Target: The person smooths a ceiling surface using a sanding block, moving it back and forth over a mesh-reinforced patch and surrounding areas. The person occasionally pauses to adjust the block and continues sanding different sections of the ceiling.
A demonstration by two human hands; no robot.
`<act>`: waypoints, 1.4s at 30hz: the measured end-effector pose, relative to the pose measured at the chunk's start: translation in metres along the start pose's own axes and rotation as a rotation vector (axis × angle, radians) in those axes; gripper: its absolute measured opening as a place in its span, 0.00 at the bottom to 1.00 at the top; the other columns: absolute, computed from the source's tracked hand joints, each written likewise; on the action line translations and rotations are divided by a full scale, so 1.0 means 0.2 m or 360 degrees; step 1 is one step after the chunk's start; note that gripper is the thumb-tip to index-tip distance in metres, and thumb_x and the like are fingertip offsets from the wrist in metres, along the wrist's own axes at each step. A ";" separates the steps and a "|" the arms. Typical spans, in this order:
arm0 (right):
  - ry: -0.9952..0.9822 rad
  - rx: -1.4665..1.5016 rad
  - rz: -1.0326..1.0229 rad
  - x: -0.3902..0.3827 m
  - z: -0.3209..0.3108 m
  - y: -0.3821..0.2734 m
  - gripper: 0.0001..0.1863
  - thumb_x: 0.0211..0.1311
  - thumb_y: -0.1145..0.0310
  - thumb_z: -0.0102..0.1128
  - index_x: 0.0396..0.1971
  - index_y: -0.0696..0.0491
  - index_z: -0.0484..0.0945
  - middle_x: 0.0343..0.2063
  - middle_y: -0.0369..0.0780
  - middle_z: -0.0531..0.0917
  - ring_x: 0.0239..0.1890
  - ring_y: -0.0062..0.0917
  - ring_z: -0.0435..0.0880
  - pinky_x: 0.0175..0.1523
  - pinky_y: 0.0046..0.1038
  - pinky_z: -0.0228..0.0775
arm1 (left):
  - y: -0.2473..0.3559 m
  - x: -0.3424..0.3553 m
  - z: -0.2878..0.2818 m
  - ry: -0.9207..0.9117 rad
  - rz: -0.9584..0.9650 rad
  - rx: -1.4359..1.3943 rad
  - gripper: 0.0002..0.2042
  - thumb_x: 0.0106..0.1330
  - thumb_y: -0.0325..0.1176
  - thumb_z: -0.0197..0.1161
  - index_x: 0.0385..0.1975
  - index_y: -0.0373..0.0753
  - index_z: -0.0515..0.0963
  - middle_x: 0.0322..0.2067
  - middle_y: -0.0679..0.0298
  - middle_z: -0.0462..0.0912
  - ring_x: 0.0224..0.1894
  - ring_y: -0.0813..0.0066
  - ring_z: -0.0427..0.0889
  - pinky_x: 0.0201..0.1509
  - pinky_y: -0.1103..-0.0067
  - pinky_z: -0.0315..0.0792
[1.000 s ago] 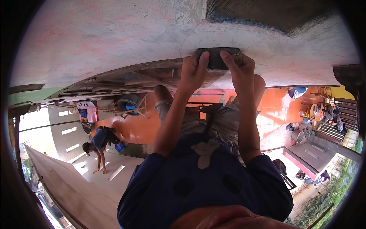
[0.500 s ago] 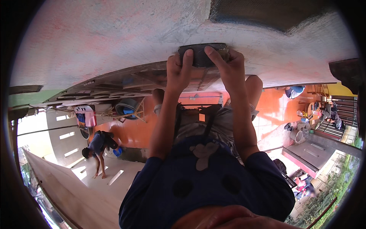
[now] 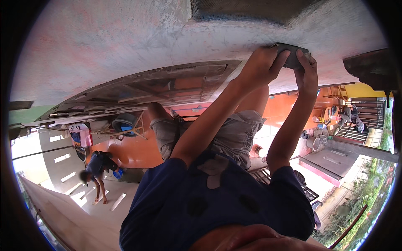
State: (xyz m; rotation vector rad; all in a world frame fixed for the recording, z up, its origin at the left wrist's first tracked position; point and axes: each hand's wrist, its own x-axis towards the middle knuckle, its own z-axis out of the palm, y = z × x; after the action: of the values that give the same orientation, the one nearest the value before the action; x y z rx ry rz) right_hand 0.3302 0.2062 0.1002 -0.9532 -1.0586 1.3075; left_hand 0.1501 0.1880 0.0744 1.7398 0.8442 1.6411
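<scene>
Both my arms reach up and to the right, holding a dark sanding block (image 3: 294, 49) against a whitish-grey plastered surface (image 3: 138, 46) with faint red smears. My left hand (image 3: 266, 65) closes round the block's left end, thumb on its near face. On the other end is my right hand (image 3: 308, 69), closed, its thumb also pressing the near face. The fingers behind the block are hidden. Its abrasive side, if any, cannot be seen.
A dark mesh-covered opening (image 3: 247, 9) breaks the surface above. Right of my hands juts a dark ledge (image 3: 372, 69). A brown framed panel (image 3: 159, 83) lies below left. Another person (image 3: 99, 165) bends beside a blue bucket (image 3: 118, 173). A dark tub (image 3: 124, 123) stands left.
Both hands have slid the block to the right along the surface, still gripping it. My body and view have shifted with it. The other person stays bent over.
</scene>
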 end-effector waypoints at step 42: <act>-0.0042 -0.0259 -0.0504 -0.32 1.09 0.35 0.17 0.61 0.66 0.70 0.21 0.64 0.77 0.14 0.50 0.78 0.15 0.28 0.79 0.24 0.33 0.66 | 0.29 -0.34 -0.83 0.0681 -0.0881 -0.0138 0.21 0.81 0.41 0.52 0.53 0.24 0.76 0.48 0.53 0.83 0.48 0.70 0.84 0.49 0.77 0.80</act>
State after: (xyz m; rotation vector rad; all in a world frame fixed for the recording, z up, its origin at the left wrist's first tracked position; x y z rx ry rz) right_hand 0.1023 0.1371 0.0860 -0.8483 -1.2938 0.9869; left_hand -0.0151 0.0991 0.0878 0.9732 1.2900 1.6368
